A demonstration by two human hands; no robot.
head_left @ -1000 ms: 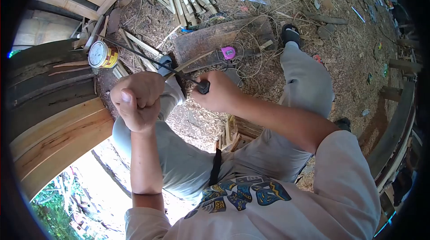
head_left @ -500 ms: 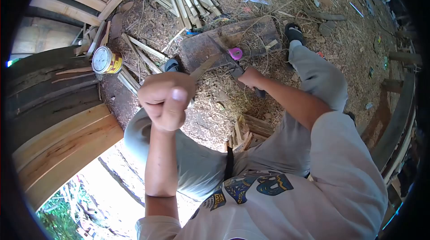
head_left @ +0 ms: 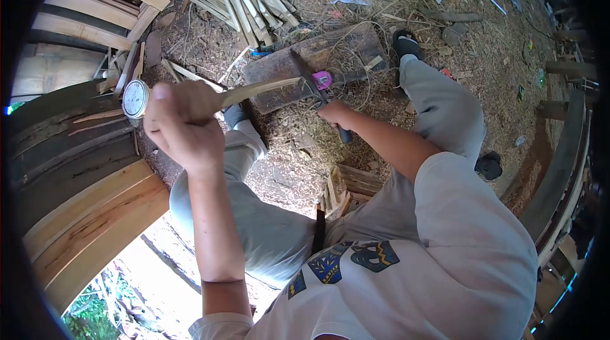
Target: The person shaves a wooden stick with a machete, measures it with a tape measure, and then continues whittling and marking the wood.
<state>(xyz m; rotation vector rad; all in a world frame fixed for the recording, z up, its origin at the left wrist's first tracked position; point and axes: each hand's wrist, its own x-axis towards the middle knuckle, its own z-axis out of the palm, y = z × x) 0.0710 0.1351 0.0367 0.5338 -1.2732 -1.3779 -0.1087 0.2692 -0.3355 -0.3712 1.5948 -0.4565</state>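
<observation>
My left hand (head_left: 184, 118) is closed around a wooden stick (head_left: 260, 89), whose narrow tip points right. The tip overlaps the dark blade of a machete (head_left: 305, 70). My right hand (head_left: 335, 113) grips the machete's handle, with the butt showing below my fist. Behind the blade, a pink roll-shaped object (head_left: 322, 80), resembling a tape measure, lies on a worn wooden plank (head_left: 273, 70) on the ground. A pale wood piece (head_left: 373, 62) is at the plank's right end.
Several thin wood strips (head_left: 244, 0) are piled beyond the plank. At the left stands a white-lidded bucket (head_left: 135, 99) by a wooden bench (head_left: 95, 219). A slatted wooden piece (head_left: 356, 182) lies between my legs. Shavings cover the ground.
My left hand has moved left and turned, so the stick now shows at length, reaching across to the blade. My right hand keeps its hold on the machete. The view has shifted slightly.
</observation>
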